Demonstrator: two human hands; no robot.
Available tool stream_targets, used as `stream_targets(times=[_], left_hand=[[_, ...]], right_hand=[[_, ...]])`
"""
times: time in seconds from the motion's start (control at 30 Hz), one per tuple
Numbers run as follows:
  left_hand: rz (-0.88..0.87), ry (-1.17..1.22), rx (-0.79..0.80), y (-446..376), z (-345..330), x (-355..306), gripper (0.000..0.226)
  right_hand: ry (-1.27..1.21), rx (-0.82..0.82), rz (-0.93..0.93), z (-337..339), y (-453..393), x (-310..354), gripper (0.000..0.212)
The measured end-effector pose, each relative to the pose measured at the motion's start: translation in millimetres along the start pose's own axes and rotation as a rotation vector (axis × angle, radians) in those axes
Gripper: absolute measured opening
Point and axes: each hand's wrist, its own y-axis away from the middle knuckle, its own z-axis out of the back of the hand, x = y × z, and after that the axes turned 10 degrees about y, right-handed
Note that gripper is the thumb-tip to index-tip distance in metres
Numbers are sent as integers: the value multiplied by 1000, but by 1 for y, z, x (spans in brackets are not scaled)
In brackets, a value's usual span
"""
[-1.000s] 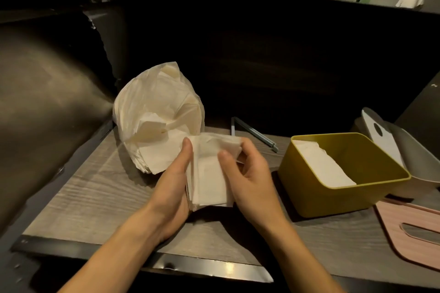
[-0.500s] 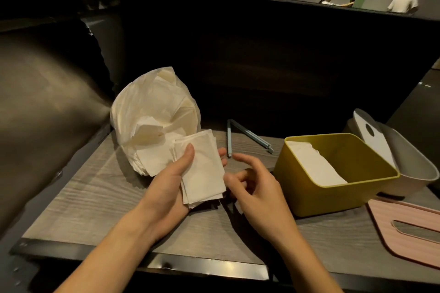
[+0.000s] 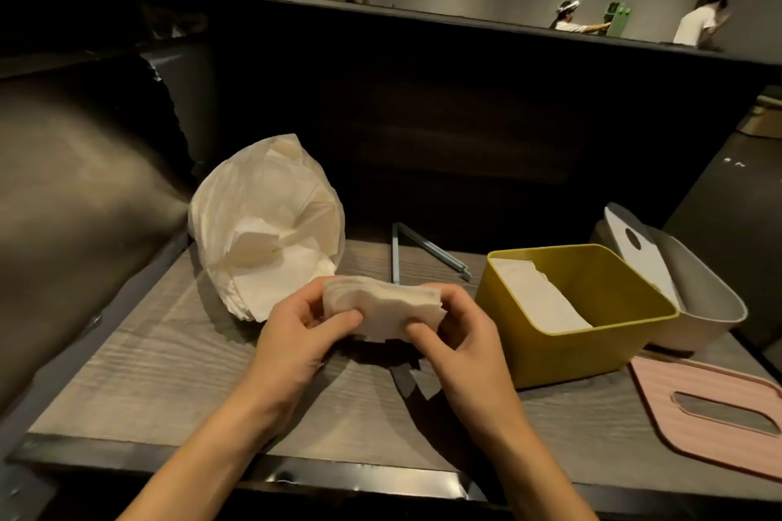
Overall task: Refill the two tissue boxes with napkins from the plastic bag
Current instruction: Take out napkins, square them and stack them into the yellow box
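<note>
Both hands hold one stack of napkins [image 3: 383,307] in the air above the counter [image 3: 169,372], between the plastic bag [image 3: 266,224] and the yellow box [image 3: 584,309]. The left hand [image 3: 296,334] pinches the stack's left end, thumb on the near face and fingers curled behind. The right hand [image 3: 457,334] pinches the right end the same way. The stack looks bowed and its edges are wavy, so the sheets are not squared up.

The main risk is the stack fanning apart. The grip sits only at the two ends, and the middle sags; if either pinch loosens on the way to the box, loose sheets could slide out onto the counter. A small white scrap [image 3: 425,383] already lies under the right wrist.

The yellow box stands open, just right of the hands, with a few napkins lying slanted along its left side. A bent stack dropped on top of them may land crooked or catch on the rim.

The grey box [image 3: 698,309] behind it has a white lid [image 3: 634,254] leaning inside, which would block napkins until it is lifted out. The pink lid [image 3: 711,415] lies flat at the counter's right edge. The bag leans open-mouthed towards the hands and could spill if knocked.
</note>
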Motion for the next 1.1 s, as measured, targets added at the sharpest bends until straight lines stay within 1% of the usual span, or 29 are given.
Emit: stream_targets(times=[0.03,0.07,0.17,0.27,0.37,0.47,0.57,0.67,0.77,0.87,0.9,1.0,1.03,1.1], left_hand=[[-32,-76,-49,-1,-2,3,35],[-49,-158,-79,0,-4,4,39],[-70,-395,-50,0,-10,10,72],[-61,-440,-34,-1,-16,13,93],[-73,-405,-52,-3,-16,14,104],[-74,-283,-47,-3,-13,11,100],[-116,-362,-1,-2,-14,12,92],[-112,-414,-16,-2,-13,15,85],[-162,-395,-62,-3,-12,18,76],[-189,-320,-82,-5,-9,17,78],[-183,-336,-57,-5,-9,17,77],[-141,-412,16,-6,-9,21,88],[-148,-420,26,-6,-10,22,88],[-207,-408,14,-5,-13,20,79]], right_hand=[[42,-6,-10,-1,-1,-2,36],[93,-2,-19,-3,-1,-3,42],[228,15,-34,-7,-2,1,62],[213,75,-49,-12,-4,6,82],[159,116,-40,-13,-7,9,91],[165,88,-29,-12,-8,7,95],[234,102,-11,-15,-7,5,97],[225,72,-21,-13,-6,1,91],[238,21,-4,-13,-6,2,83],[225,-90,26,-11,-3,1,83],[226,-86,16,-10,-4,-1,86],[250,-19,-53,-10,-6,-3,91],[252,-13,-56,-10,-6,-2,90],[239,-49,-31,-12,-5,0,84]])
